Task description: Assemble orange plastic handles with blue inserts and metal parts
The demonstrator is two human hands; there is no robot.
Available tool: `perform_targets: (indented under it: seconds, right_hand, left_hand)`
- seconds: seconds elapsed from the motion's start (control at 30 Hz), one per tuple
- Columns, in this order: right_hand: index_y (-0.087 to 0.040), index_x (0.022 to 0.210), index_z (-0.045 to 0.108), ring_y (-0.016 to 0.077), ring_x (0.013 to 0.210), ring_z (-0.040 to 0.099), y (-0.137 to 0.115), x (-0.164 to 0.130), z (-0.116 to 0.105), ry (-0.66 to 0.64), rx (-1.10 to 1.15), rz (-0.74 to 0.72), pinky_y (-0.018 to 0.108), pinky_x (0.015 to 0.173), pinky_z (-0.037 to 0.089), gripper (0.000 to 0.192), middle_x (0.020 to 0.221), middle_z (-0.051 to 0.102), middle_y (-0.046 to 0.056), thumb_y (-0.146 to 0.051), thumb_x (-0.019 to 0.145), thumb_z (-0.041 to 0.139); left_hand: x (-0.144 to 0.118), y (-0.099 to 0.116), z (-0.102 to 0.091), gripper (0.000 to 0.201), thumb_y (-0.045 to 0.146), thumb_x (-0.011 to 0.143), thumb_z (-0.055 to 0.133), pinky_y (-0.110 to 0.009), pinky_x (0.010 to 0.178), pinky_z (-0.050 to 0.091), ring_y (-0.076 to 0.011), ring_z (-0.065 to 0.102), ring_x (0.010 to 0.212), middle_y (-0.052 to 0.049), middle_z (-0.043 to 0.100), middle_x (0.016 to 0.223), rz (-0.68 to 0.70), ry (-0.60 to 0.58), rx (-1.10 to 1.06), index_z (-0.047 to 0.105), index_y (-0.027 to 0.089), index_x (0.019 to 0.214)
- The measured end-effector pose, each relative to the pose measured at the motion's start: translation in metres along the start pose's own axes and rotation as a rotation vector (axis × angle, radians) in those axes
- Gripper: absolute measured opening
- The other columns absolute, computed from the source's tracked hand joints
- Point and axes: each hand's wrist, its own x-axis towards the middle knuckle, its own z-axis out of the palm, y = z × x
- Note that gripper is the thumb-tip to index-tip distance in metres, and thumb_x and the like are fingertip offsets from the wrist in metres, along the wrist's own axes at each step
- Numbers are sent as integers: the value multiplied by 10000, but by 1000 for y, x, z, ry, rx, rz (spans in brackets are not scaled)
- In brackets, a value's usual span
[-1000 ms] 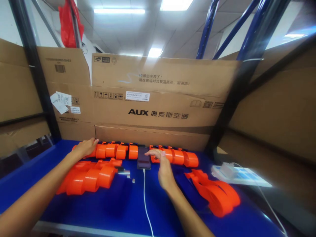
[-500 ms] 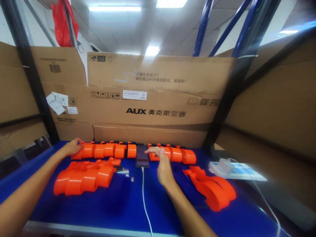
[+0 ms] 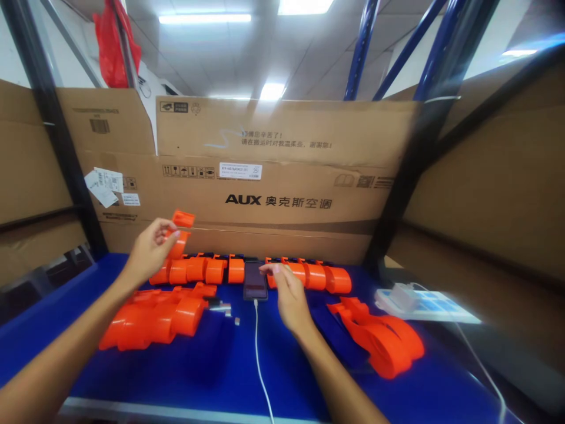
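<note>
My left hand [image 3: 152,244] is raised in front of the cardboard, pinching an orange coiled strap [image 3: 183,219] between thumb and fingers. Below it, a row of glossy orange coiled straps with dark ends [image 3: 196,269] lines the back of the blue tabletop. A phone [image 3: 255,281] with a dark screen lies in a gap in that row, a white cable plugged into its lower end. My right hand [image 3: 289,294] is over the phone's right side, index finger stretched towards the screen; contact cannot be made out. It holds nothing visible and partly covers the straps [image 3: 315,275] behind it.
Nearer on the left lies a stack of orange straps [image 3: 154,321], with small metal pieces [image 3: 225,308] beside it. More orange straps [image 3: 388,347] lie at right, near a white power strip [image 3: 428,303]. Cardboard panels [image 3: 282,176] wall the back and sides between metal posts.
My left hand has lifted an orange strap from the left end of the back row, up and to the right. My right hand has barely moved beside the phone.
</note>
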Motion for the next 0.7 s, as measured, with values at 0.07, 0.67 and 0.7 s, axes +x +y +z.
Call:
perform_targets:
  seconds: [0.07,0.67,0.7]
  right_hand:
    - [-216,1104,671,219,863,638,3,3,1,-10,78,62,361,814,500,380,906,708,57,-513,937,503]
    - [-214,833,604,118,443,420,15,14,-3,42,288,285,233,416,315,362,549,496,-47,-574,854,575]
    - [-213,843,615,124,457,434,15,13,-1,18,259,256,240,429,334,364,564,515,-41,-573,863,567]
  left_hand:
    - [-25,26,28,216,368,802,658,-279,738,474,-171,591,805,-14,618,883,35,-69,-244,570,220,932]
    - [-90,62,152,487,565,844,596,-249,552,420,-150,578,644,-45,664,816,-338,-635,-853,647,191,1152]
    - [-92,61,155,486,556,830,622,-242,540,412,-142,573,605,-36,662,753,-365,-675,-840,656,176,1131]
